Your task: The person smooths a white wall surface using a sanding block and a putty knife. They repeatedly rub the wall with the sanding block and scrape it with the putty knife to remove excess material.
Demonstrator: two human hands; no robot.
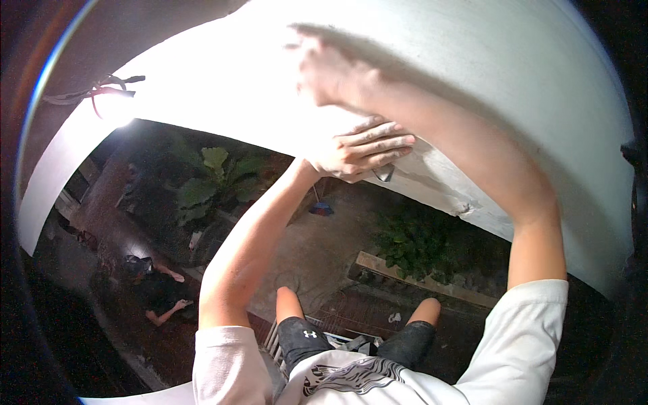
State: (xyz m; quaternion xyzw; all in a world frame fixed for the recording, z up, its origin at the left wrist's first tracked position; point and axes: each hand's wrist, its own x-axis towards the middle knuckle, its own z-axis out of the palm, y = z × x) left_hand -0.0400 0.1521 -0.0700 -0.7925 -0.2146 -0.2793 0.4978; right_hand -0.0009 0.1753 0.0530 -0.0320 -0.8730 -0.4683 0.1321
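Both my hands are raised to a broad white curved surface point(486, 74), brightly lit on its left. My left hand point(361, 150), whitened with dust or paste, is at its lower edge, with straight fingers close together pointing right. A small dark grey pointed corner point(383, 174) sticks out below these fingers; the rest of that piece is hidden. Higher up, my right hand point(334, 73) is close against the white surface, smeared by motion and washed out by glare. Its fingers look bent, but whether they hold anything does not show. My right forearm crosses above the left fingers, casting a shadow.
A bright lamp point(118, 108) with loose cables point(111, 86) is at the left. Far below are leafy plants point(216, 165), a blue broom-like head point(321, 208) and a low ledge point(418, 277). Another person point(162, 287) is down at left. Ladder-like rails point(271, 344) show beside my legs.
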